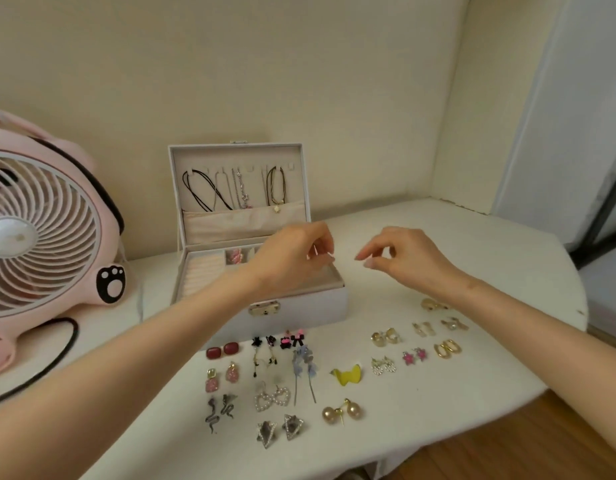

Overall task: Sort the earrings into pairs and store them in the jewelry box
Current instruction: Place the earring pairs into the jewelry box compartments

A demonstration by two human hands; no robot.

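A white jewelry box [299,308] stands open on the white table [438,244], and necklaces [230,190] hang inside its lid. My left hand [292,258] hovers over the box's right compartment with its fingers curled and the tips drawn together. My right hand [400,259] hovers just right of the box, thumb and forefinger nearly touching. Nothing is discernible between the fingertips of either hand. Several earring pairs lie in rows in front of the box, among them a red pair [222,350], a pearl pair [342,412], a yellow butterfly pair [348,375] and gold hoops [447,348].
A pink desk fan [40,233] stands at the left, with its black cable [53,358] trailing over the table. The wall is close behind the box. The table's edge runs along the right and front, above a wooden floor [507,452].
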